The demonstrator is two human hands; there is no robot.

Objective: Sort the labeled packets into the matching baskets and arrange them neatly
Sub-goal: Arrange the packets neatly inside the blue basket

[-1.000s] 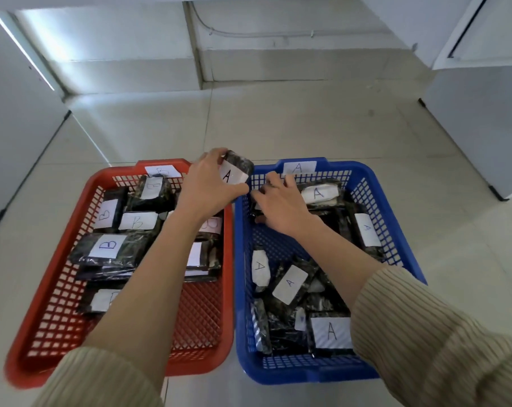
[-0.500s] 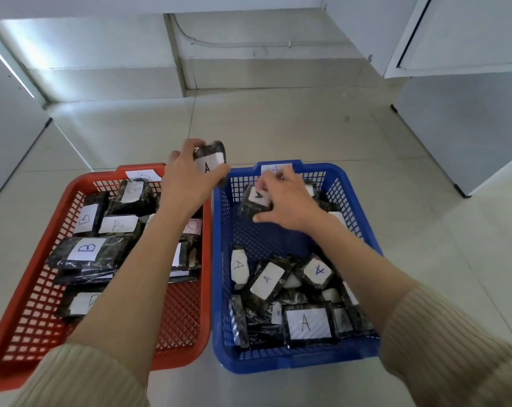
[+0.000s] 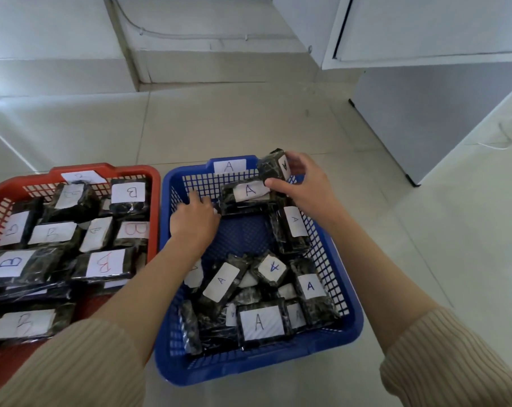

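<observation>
The blue basket with an A tag holds several black packets with white A labels. My right hand is shut on a small A packet, held upright over the basket's far right corner. Just below it an A packet lies on a stack along the far wall. My left hand is inside the basket at its far left, fingers down beside the stack's left end, with nothing seen in it. The red basket on the left holds several B packets.
Both baskets stand side by side on a pale tiled floor. A white cabinet stands at the right with a thin cable on the floor beside it. A low wall step runs along the back.
My left hand came down from the basket's rim into the blue basket and no longer holds its A packet. My right hand moved to the far right corner, lifting a small A packet.
</observation>
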